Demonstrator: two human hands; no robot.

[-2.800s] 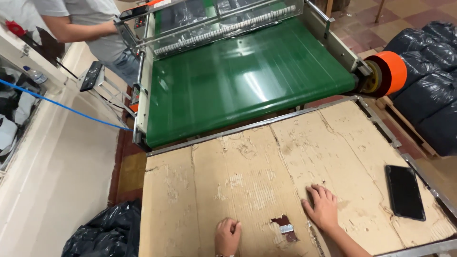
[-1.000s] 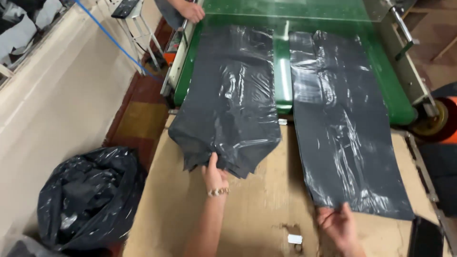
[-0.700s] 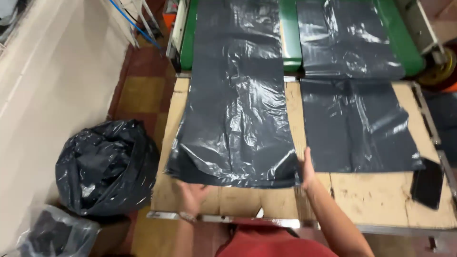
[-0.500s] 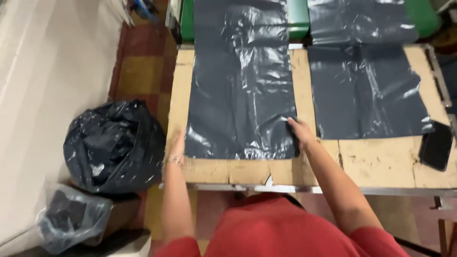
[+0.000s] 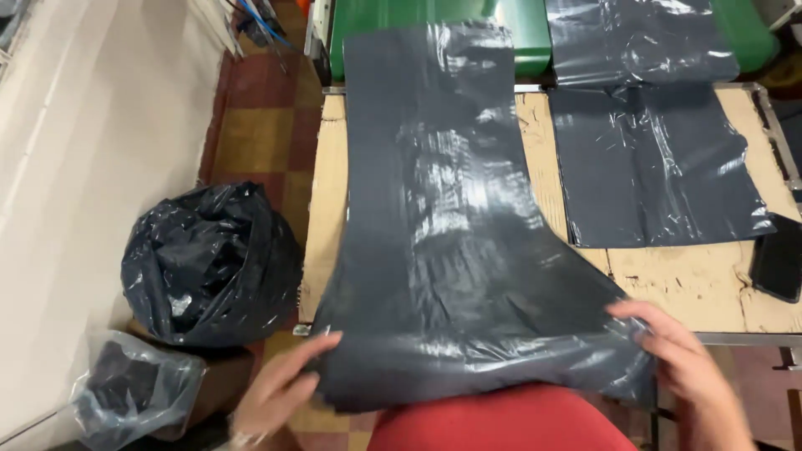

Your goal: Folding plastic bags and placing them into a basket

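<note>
A long dark grey plastic sheet [image 5: 443, 225] runs from the green machine bed [image 5: 418, 25] across the cardboard-covered table [image 5: 693, 284] toward me, its near end lifted off the table edge. My left hand [image 5: 280, 388] grips its near left corner, and my right hand [image 5: 681, 363] grips its near right corner. A second dark grey sheet [image 5: 660, 159] lies flat on the right half of the table, untouched.
A full black plastic bag [image 5: 209, 263] stands on the floor left of the table, with a smaller clear bag of dark plastic [image 5: 134, 388] in front of it. A black phone [image 5: 779, 257] lies at the table's right edge. A pale wall runs along the left.
The two sheets came out of the machine onto the table. My hands went to the left sheet's near corners and pulled its end over the table edge toward me.
</note>
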